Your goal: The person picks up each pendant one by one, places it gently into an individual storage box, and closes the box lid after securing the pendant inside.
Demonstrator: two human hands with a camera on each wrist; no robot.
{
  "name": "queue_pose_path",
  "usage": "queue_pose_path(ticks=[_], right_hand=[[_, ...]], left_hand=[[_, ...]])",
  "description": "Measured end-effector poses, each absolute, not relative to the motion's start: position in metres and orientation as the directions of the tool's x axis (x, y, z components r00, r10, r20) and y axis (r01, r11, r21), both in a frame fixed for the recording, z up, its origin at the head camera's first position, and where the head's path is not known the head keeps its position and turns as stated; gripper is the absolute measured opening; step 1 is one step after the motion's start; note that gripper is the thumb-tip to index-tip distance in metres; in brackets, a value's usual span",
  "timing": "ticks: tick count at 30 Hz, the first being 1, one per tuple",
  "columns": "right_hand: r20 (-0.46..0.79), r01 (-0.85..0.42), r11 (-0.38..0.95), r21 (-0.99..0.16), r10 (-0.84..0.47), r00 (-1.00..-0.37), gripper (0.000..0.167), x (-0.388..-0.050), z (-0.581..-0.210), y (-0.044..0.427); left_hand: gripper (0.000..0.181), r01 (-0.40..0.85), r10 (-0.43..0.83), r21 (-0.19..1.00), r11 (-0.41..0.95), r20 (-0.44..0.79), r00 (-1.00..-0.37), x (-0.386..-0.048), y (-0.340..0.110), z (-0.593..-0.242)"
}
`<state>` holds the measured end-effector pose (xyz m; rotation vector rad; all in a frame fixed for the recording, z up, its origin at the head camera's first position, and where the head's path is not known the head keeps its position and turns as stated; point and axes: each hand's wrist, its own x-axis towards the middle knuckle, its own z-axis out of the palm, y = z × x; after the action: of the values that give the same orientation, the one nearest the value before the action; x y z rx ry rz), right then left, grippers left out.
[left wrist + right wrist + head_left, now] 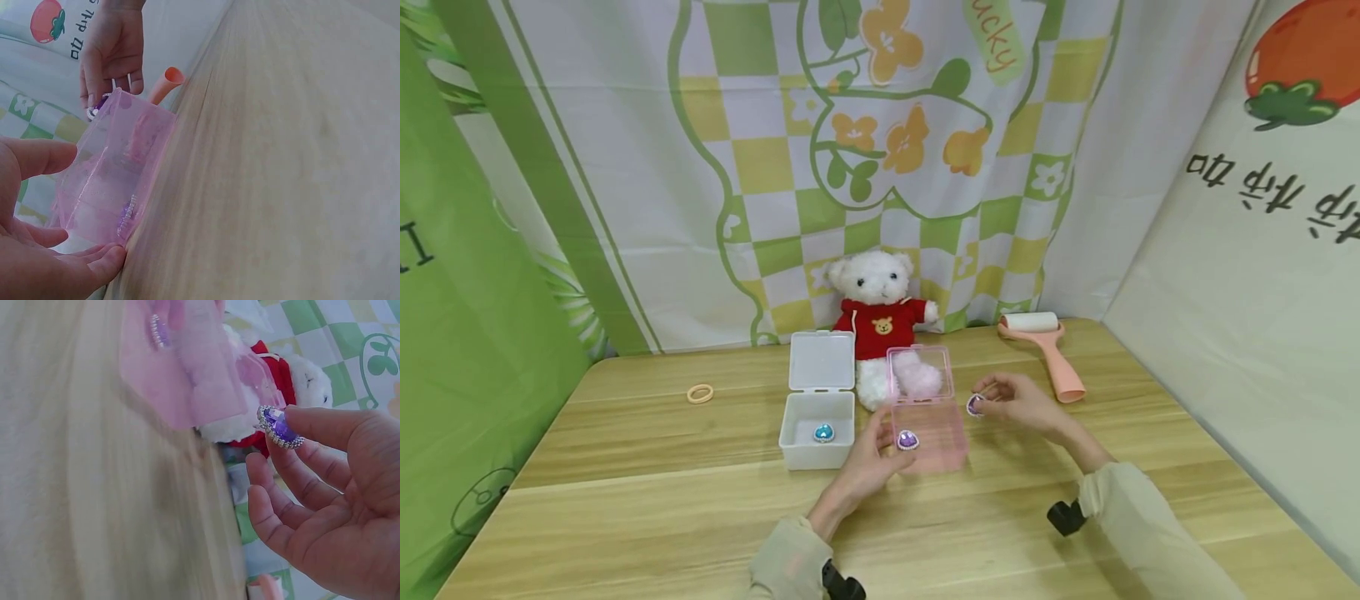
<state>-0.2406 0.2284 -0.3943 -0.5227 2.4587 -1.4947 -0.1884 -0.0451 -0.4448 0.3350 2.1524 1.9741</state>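
Observation:
My right hand (1018, 403) pinches a purple gem (281, 427) with a beaded silver rim between thumb and fingers, just right of the pink box. That clear pink box (940, 442) stands on the table with its lid (919, 372) raised. A second purple gem (907, 440) lies inside at its left side. My left hand (871, 454) holds the pink box at its left side, thumb and fingers spread around that end. To the left stands a white box (816, 454), lid up, with a blue gem (823, 432) inside.
A white teddy bear (880, 329) in a red hoodie sits behind the boxes. At the back right lies a lint roller (1051, 354) with a peach handle. A pale ring (700, 393) is on the left of the table (647, 500). Printed curtains hang behind.

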Motion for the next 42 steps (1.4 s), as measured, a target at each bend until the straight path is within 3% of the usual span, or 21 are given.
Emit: queue_pose_path(ticks=[24, 42], right_hand=[[-0.041, -0.181, 0.406, -0.896, -0.483, -0.875, 0.027, -0.257, -0.372, 0.184], [-0.082, -0.356, 0.535, -0.766, -0.631, -0.771, 0.017, -0.264, -0.375, 0.157]], left_hand=[[0.083, 0.052, 0.298, 0.996, 0.069, 0.029, -0.954, -0.190, -0.045, -0.447], [0.080, 0.070, 0.301, 0.996, 0.061, 0.048, -0.953, -0.191, -0.044, -0.448]])
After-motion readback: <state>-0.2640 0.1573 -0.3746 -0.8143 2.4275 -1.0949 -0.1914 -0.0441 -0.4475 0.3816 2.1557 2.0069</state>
